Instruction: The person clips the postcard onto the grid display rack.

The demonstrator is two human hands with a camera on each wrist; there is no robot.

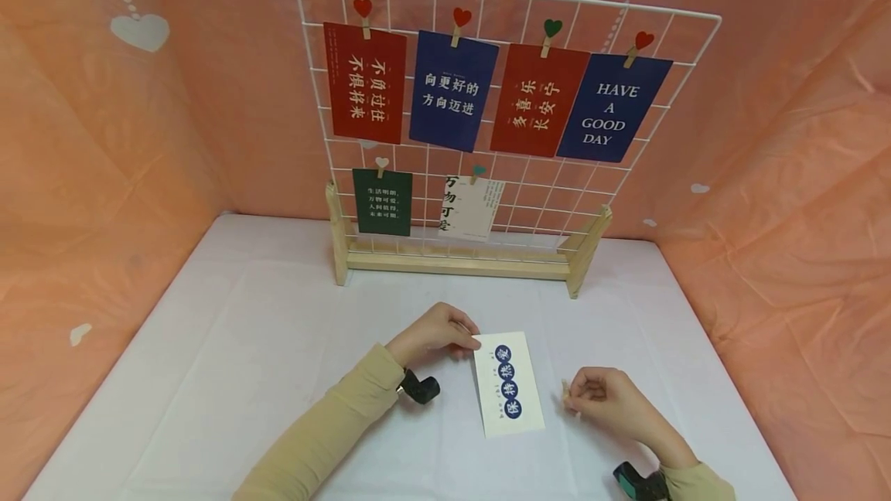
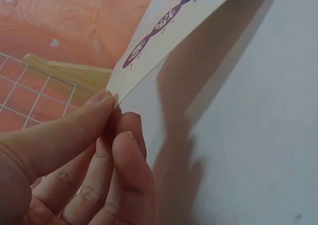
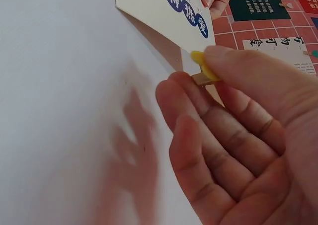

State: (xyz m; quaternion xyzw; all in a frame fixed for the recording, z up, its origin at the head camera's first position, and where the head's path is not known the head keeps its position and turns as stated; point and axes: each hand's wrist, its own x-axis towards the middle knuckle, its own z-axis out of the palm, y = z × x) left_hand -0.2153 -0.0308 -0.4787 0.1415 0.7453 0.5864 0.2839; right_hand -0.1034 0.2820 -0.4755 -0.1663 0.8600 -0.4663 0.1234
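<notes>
My left hand [image 1: 440,331] pinches a white postcard [image 1: 510,416] by its upper left corner, thumb on the printed face. Blue round characters run down the card, and in the left wrist view its shadow falls on the cloth below. To the right of the card, my right hand [image 1: 609,400] holds a small wooden clothespin [image 3: 202,79] with a yellow top between thumb and fingertips. A gap separates the clothespin from the card in the head view. Beyond both hands stands a white wire grid [image 1: 539,211] with cards clipped to it.
The grid stands in a wooden base [image 1: 459,263] at the back of the white-covered table [image 1: 209,377]. Several red and blue cards hang in its top row, with a green card [image 1: 383,203] and a white card [image 1: 476,211] below. Orange fabric [image 1: 83,176] surrounds the table.
</notes>
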